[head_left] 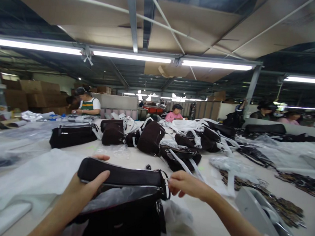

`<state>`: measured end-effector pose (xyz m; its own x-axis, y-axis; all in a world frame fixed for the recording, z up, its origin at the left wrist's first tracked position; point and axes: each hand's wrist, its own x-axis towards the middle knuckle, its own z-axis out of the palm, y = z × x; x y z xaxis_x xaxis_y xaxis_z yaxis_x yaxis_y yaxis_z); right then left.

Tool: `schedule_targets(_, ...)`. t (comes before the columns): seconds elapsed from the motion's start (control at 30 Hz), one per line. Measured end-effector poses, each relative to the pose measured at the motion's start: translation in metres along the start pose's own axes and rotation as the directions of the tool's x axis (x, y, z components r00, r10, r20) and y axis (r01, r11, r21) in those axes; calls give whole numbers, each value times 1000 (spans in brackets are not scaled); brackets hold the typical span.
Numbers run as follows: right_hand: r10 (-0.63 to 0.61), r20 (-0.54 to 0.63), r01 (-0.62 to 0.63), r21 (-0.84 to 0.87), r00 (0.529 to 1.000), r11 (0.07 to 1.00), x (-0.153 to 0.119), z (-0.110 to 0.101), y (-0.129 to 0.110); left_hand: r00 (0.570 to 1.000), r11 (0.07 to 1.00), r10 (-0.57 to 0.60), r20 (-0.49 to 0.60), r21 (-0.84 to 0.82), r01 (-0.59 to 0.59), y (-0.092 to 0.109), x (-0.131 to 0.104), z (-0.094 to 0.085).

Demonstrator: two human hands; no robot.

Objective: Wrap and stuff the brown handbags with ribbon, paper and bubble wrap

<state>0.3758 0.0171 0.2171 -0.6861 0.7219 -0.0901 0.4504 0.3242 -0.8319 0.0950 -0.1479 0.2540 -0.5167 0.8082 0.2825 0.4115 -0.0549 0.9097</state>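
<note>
In front of me stands a black handbag (119, 219), its zip open and pale wrapping showing inside. My left hand (89, 181) is closed round the wide black shoulder strap (127, 176) near its left end, thumb on top, above the bag's opening. At the strap's right end a silver buckle (166, 184) joins a narrow looped piece. My right hand (181, 183) is closed in a pinch at this buckle; its fingertips partly hide what they grip. White wrapping (179, 215) bulges out beside the bag's right side.
Several dark bags (151, 137) with white-wrapped straps lie across the table behind. White sheeting (42, 175) spreads at the left. At the right are a grey plastic bin (258, 216) and a heap of brown patterned straps (277, 202). Co-workers (90, 105) are at the tables beyond.
</note>
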Motion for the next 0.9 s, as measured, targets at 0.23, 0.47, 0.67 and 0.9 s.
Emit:
schedule_targets(0.23,-61,94,75,-150,994,986,-10,22,38,994,996,35,-101,80,-27,-21,4,-12)
schedule_targets(0.47,-83,146,114,-225,986,968,-11,10,37,947,859,298,-119,467,-212,-49,19,-32)
schedule_targets(0.67,-356,-290,221,-409,888,885,-29,-21,3,909,658,394,136,649,-383,-76,26,-41)
schedule_targets(0.9,-809,-13,582,-688,587,434,-23,17,-64,870,733,378,315,473,-490,19,-5,18)
